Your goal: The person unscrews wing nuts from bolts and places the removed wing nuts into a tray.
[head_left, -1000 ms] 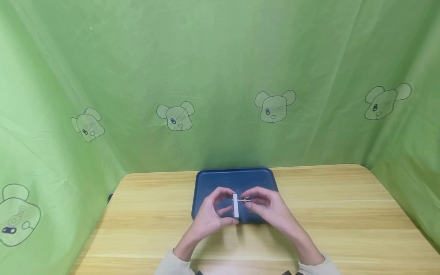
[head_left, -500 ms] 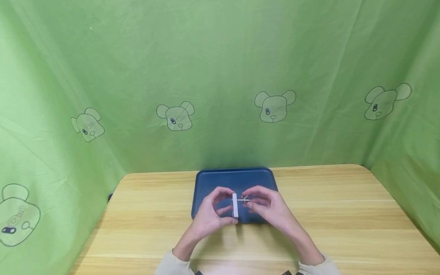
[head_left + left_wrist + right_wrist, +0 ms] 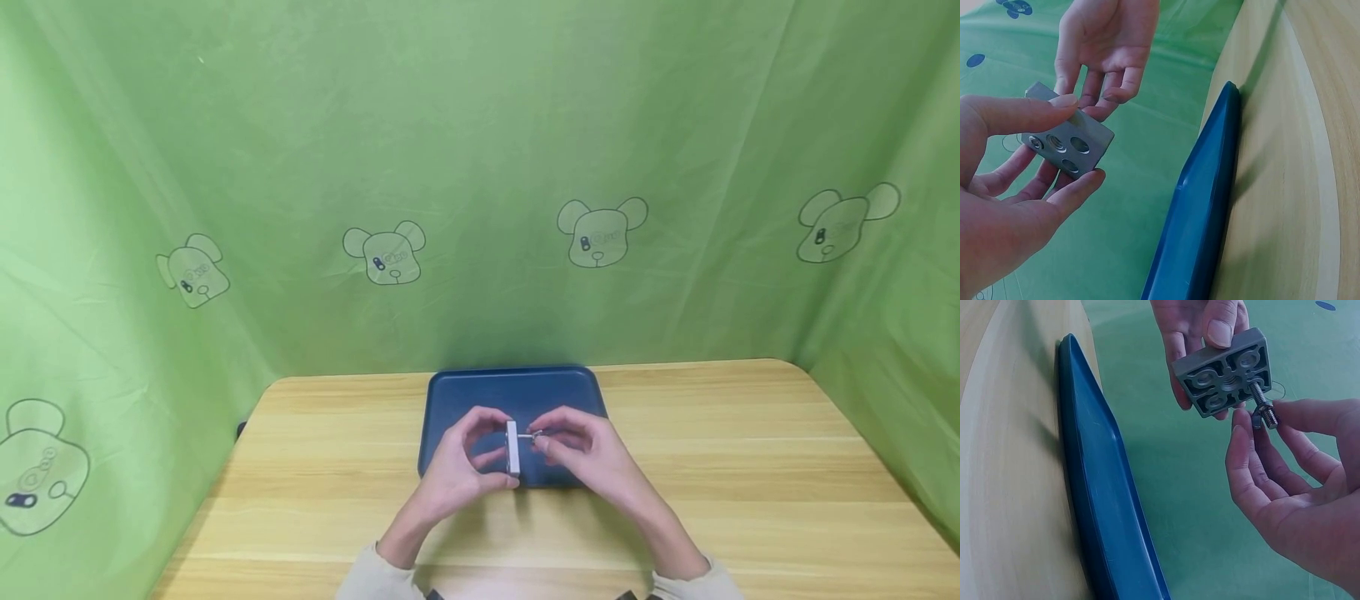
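A grey metal block (image 3: 513, 450) with round holes is held up over the tray by my left hand (image 3: 459, 467), thumb on one edge and fingers on the opposite one. Its flat face with the holes shows in the left wrist view, where the bolt's shaft is hidden behind it. From the ribbed face, a threaded bolt (image 3: 1259, 394) sticks out toward my right hand (image 3: 592, 454). A wing nut (image 3: 1257, 419) sits on the bolt near its free end, apart from the block. My right thumb and fingertips pinch this wing nut.
A blue tray (image 3: 510, 383) lies on the wooden table (image 3: 750, 450) beneath and behind the hands. Green curtains (image 3: 480, 167) printed with bear heads stand around the table's back and sides.
The wing nut's wings have turned on the bolt, and the right fingertips have shifted slightly around them. The left hand and the block have stayed almost still.
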Motion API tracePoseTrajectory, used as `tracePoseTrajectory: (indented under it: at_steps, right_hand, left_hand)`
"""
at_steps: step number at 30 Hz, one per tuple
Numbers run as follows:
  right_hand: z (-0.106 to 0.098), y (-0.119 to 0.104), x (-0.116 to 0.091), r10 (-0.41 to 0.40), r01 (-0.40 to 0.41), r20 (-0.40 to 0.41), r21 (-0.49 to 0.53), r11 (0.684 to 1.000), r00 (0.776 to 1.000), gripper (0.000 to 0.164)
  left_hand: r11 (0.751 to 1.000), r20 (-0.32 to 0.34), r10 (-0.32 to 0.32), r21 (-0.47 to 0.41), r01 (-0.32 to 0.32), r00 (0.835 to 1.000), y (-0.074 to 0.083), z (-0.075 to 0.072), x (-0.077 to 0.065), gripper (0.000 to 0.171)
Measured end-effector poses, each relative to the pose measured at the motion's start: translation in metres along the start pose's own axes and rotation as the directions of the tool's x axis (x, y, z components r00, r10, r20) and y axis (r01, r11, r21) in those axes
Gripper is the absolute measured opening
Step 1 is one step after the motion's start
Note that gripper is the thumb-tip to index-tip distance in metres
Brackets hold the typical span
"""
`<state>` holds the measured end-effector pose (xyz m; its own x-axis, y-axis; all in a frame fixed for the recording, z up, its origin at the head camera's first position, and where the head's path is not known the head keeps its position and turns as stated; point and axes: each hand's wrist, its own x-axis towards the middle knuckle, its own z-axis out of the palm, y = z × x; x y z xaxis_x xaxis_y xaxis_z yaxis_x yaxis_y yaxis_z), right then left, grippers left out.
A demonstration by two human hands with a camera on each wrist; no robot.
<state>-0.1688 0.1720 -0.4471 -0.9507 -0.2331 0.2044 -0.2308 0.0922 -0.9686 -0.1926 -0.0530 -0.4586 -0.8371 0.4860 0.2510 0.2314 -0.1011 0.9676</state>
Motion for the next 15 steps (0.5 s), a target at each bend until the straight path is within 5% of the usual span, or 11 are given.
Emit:
tracePoseTrajectory:
  at_steps: [15]
  right_hand:
    - [-0.0005,-0.0010,0.0008,0.017,-0.017,-0.010,-0.011,1.000,1.000,0.020]
  left_hand:
    - [1.000,-0.001,0.000,-0.004,0.000,1.000,0.0006,0.0012,-0.0003,0.070]
